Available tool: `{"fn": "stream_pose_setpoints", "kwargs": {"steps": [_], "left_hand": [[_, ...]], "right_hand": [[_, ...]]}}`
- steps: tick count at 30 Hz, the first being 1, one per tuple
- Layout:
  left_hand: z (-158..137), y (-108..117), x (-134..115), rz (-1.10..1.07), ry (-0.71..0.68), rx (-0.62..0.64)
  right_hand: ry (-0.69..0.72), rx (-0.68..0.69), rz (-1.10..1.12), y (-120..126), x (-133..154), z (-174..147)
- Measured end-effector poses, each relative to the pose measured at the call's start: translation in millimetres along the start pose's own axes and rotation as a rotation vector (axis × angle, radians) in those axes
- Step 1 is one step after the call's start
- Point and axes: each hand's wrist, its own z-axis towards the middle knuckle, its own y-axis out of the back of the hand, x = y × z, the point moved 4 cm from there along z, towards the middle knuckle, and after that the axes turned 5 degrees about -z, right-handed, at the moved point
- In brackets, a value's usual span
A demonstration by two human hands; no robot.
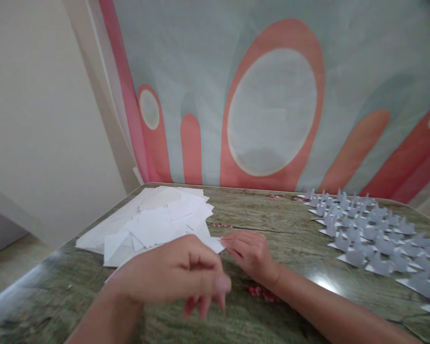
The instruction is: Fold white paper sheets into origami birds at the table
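Observation:
My right hand (251, 251) is closed, thumb and fingertips pinching the corner of a white piece of paper (215, 244) at the right edge of a paper pile. My left hand (179, 272) hangs in front of the pile, nearer to me, its fingers bent loosely downward and slightly blurred. Nothing shows in it, and its fingertips are apart from one another. Behind the left hand lies the pile of white paper pieces (165, 210), some of them folded and overlapping. Part of the pile is hidden by this hand.
Several rows of small folded white paper figures (370, 231) stand on the right side of the table. The table (265, 215) has a greenish wood pattern with red flower prints. A patterned curtain or cloth (208, 62) hangs along its far edge, and a pale wall (39, 105) is at left.

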Motion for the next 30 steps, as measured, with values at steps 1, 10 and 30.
{"fn": "stream_pose_setpoints", "kwargs": {"steps": [1, 10, 30], "left_hand": [[11, -6, 2, -0.013, 0.028, 0.105], [104, -73, 54, -0.651, -0.072, 0.068], [124, -104, 71, -1.137, -0.102, 0.091]], "right_hand": [[-0.029, -0.013, -0.004, 11, -5, -7], [-0.046, -0.054, -0.093, 59, -33, -64], [-0.197, -0.047, 0.082, 61, -38, -74]]}}
